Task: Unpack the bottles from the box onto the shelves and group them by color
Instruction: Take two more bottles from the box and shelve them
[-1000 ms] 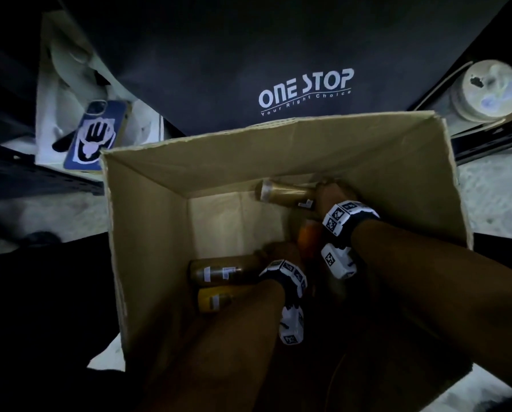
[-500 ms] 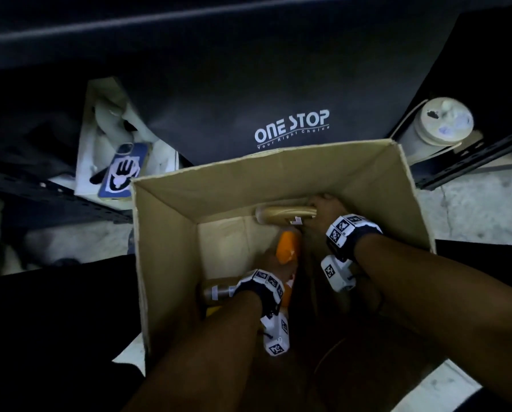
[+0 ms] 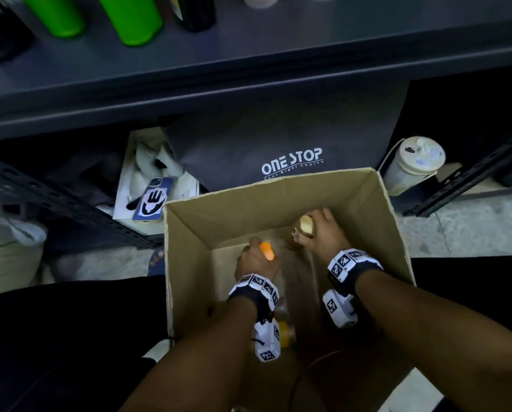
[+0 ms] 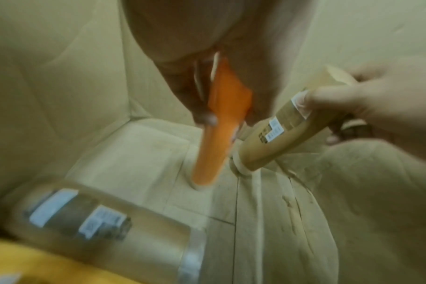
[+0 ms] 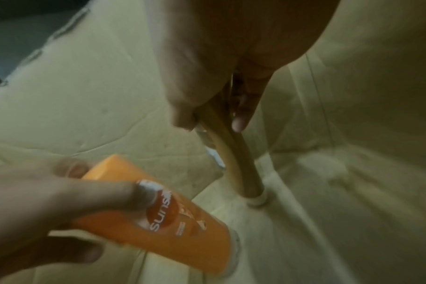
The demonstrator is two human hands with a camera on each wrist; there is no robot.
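Both hands are inside the open cardboard box [image 3: 186, 263] on the floor. My left hand [image 3: 256, 260] grips an orange bottle [image 3: 267, 251] [image 4: 221, 123] [image 5: 168, 217], held up off the box bottom. My right hand [image 3: 323, 233] grips a gold bottle [image 3: 306, 225] [image 4: 275, 134] [image 5: 234, 151], also lifted. On the box bottom lie a brown bottle [image 4: 105, 226] with white labels and a yellow bottle [image 3: 284, 337] [image 4: 37, 269]. Above, the grey shelf [image 3: 249, 52] carries two green bottles [image 3: 133, 19] and dark ones [image 3: 195, 10].
A dark bag [image 3: 278, 144] printed ONE STOP stands right behind the box, under the shelf. A phone [image 3: 152, 200] lies on a white box at the left. A white lidded cup [image 3: 412, 165] sits at the right by a black shelf rail [image 3: 468, 179].
Both hands have risen from the box bottom, each with its bottle turned more upright. My head has tilted up, so the shelf with green bottles has come into view.
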